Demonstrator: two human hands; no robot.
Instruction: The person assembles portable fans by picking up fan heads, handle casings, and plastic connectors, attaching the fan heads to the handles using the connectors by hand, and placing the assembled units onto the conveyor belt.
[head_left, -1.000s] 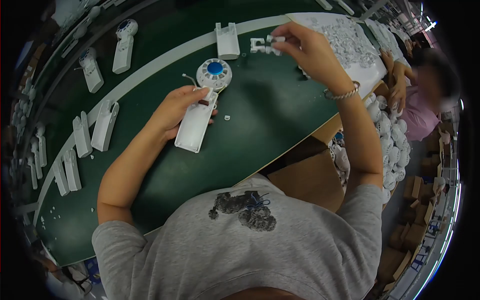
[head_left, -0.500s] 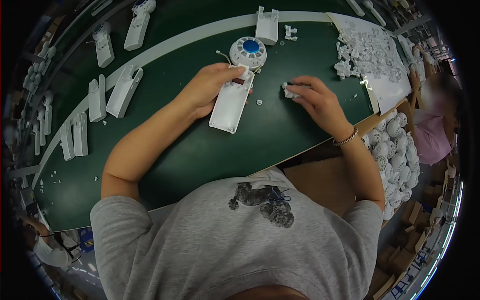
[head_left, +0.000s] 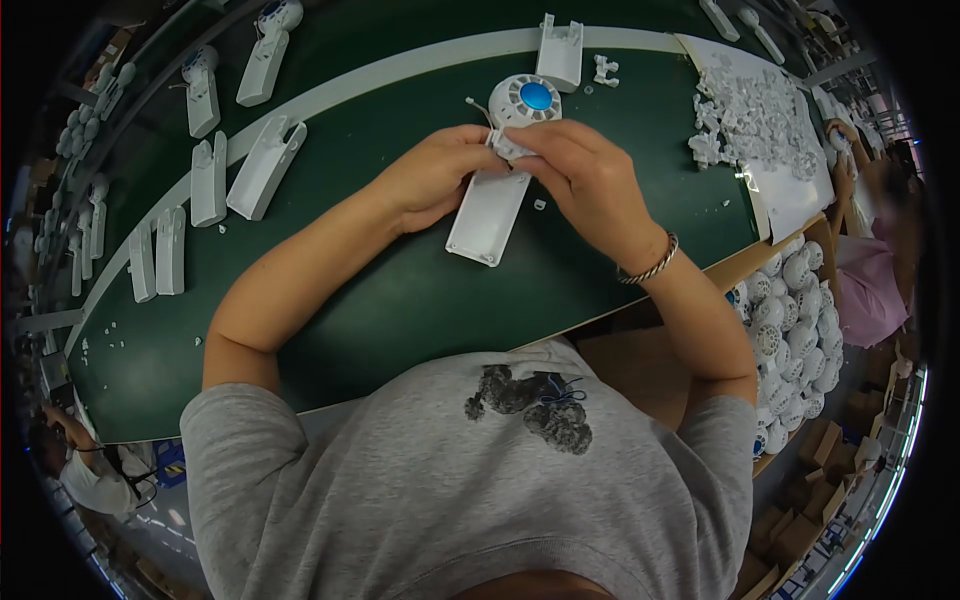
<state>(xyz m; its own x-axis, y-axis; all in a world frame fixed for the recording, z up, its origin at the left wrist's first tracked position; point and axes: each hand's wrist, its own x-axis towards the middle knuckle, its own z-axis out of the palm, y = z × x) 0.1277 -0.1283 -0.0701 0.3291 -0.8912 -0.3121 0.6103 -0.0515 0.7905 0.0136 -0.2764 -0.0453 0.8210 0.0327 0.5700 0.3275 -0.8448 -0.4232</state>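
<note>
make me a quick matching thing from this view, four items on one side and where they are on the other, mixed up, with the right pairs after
Items
1. long white housing nearest the person
2. bracelet
3. heap of small pale parts
4. pile of round vented pieces

Places
A. on a white sheet
B. in a box beside the table
C. held in the left hand
D. on the right wrist

Right pairs: 1-C, 2-D, 3-A, 4-B
</note>
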